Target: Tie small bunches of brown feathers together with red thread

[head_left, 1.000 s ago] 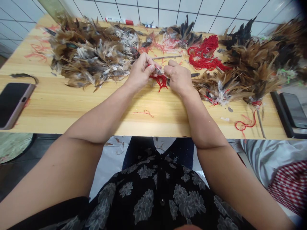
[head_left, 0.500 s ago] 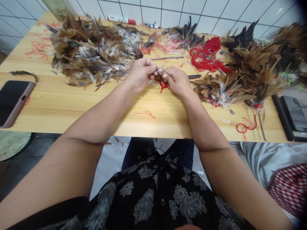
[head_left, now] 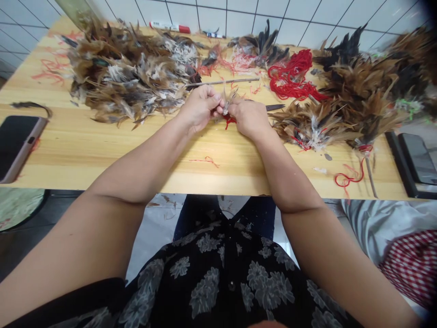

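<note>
My left hand (head_left: 200,108) and my right hand (head_left: 249,119) meet above the wooden table (head_left: 102,177), their fingertips pinching a small feather tuft (head_left: 226,101) that stands upward. A short length of red thread (head_left: 229,120) hangs below the fingers, partly hidden by them. To my left lies a large heap of brown and white feathers (head_left: 128,75). Nearer my right hand is a bundled brown feather cluster (head_left: 316,125). A thin wooden stick (head_left: 221,82) lies just beyond my hands.
A dark pointed blade (head_left: 275,107) lies right of my right hand. Beyond it is a tangle of red yarn (head_left: 290,75). A phone (head_left: 18,148) lies at the left table edge, and a dark phone (head_left: 418,152) sits beyond the right edge. Tiled wall stands behind.
My hands have drawn closer together, and the feather tuft now stands up between my fingertips. Less of the red thread shows below them.
</note>
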The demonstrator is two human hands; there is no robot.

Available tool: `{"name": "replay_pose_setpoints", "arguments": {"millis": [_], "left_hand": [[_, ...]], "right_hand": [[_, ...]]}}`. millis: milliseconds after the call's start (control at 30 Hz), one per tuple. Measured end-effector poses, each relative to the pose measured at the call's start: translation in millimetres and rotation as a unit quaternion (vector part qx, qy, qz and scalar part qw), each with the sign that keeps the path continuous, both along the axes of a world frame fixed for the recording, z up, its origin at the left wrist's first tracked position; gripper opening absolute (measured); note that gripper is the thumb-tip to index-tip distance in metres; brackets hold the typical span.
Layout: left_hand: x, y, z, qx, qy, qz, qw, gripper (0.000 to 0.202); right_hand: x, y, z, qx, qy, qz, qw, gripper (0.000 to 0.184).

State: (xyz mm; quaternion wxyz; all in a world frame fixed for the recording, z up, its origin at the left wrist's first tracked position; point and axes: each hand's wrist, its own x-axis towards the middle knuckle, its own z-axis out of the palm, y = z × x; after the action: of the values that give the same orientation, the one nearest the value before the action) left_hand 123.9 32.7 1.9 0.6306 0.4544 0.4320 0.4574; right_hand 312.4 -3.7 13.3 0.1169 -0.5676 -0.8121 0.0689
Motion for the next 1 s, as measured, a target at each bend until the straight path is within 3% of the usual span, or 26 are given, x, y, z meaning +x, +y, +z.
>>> {"name": "replay_pose_setpoints", "arguments": {"millis": [167,400,767,1000], "left_hand": [[-0.8,9.3,-13.6,0.037,0.073,0.028,0.996,0.056],[-4.1,20.8,-26.1,0.066,0.127,0.02,0.99,0.053],[-8.4,16.9,-23.9,0.082,0.144,-0.014,0.986,0.048],[-8.6,12.7,-18.8,0.161,0.254,-0.08,0.95,0.035]], "right_hand": [[-13.1,-3.4,-2.9,-0.006,-0.032,0.006,0.999,0.035],[-18.5,-8.5,-4.2,-0.014,-0.087,-0.001,0.996,0.041],[-13.8,-0.5,-16.2,-0.001,-0.026,-0.041,0.999,0.038],[-15.6,0.5,-11.8,-0.021,0.008,-0.07,0.997,0.034]]}}
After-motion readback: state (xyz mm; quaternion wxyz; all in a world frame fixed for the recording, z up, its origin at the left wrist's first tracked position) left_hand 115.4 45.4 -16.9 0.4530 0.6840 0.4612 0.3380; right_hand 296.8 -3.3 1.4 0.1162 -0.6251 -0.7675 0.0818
